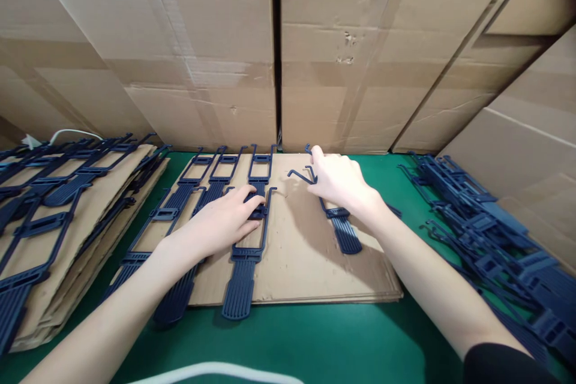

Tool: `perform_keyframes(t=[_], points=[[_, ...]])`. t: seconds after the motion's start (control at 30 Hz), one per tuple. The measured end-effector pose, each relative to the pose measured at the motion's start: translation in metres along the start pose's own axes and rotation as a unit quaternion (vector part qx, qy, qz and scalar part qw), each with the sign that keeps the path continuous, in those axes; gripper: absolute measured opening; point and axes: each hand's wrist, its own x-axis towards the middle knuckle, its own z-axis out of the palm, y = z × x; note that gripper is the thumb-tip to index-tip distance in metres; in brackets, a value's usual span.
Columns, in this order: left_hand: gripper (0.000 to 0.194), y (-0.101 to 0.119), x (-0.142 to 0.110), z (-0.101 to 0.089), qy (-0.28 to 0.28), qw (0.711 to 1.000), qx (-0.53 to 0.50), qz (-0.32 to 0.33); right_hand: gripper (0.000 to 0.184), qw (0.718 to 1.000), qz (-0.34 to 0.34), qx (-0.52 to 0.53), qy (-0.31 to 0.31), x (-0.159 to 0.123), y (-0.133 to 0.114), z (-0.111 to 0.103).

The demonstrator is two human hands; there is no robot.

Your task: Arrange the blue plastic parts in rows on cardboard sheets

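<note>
Head view. The right hand [337, 180], right of centre, grasps a dark blue bracket [346, 236], whose ribbed pad slants toward the lower right over a cardboard sheet [297, 276]. The left hand [227, 219], near centre, lies with bent fingers over a second bracket [240, 288]; whether it grips cannot be told. Loose brackets [504, 240] are heaped at the right of the green desk [315, 336]; cartons [216, 42] fill the top.

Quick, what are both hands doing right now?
Left hand: open, fingers over a long dark-blue ribbed plastic frame.
Right hand: closed, holding at least one dark-blue hooked plastic frame.
</note>
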Motion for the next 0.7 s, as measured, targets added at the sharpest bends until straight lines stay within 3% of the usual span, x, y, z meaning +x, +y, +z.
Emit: perform_keyframes(t=[0.2, 0.43, 0.7], points=[[0.037, 0.0, 0.0, 0.001, -0.015, 1.0, 0.007, -0.002, 0.056, 0.996, 0.045, 0.006, -0.078, 0.005, 0.012, 0.004], [0.037, -0.002, 0.0, 0.003, -0.008, 1.0, 0.003, 0.003, 0.055, 0.996, 0.061, 0.021, -0.054, 0.012, 0.015, 0.013], [0.036, -0.003, 0.0, 0.003, -0.008, 1.0, 0.007, 0.009, 0.058, 0.99, 0.117, 0.01, -0.083, 0.021, 0.034, 0.018]])
